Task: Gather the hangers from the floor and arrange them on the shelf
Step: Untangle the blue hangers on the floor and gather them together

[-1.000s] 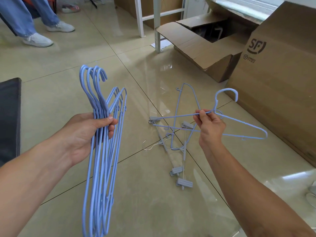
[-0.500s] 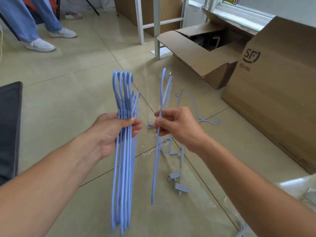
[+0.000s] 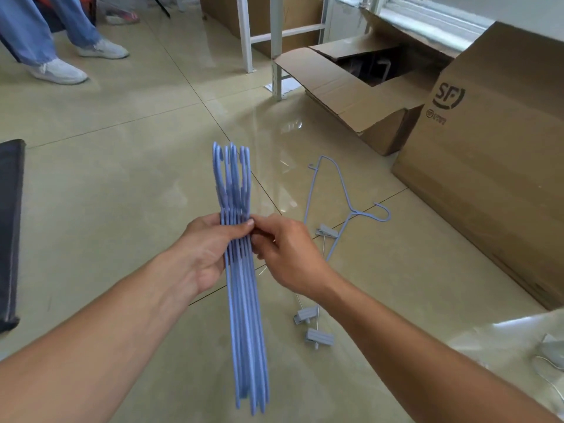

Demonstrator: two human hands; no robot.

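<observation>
My left hand [image 3: 205,254] grips a bundle of several light-blue hangers [image 3: 244,315] just below their hooks, held edge-on with hooks up. My right hand [image 3: 285,254] presses against the bundle's right side, fingertips pinching its outermost hanger. On the tiled floor to the right lies one more blue hanger [image 3: 341,206], hook pointing right. Beside it lie metal clip hangers with grey clips [image 3: 317,335]. White shelf legs [image 3: 276,47] stand at the back.
An open cardboard box [image 3: 357,96] and a large closed box [image 3: 488,154] stand at the right. A person's legs in white shoes [image 3: 56,70] are at the back left. A dark mat [image 3: 10,227] lies at the left edge.
My right hand carried the single blue hanger leftward and joined it to the bundle in my left hand; both hands now meet at the bundle.
</observation>
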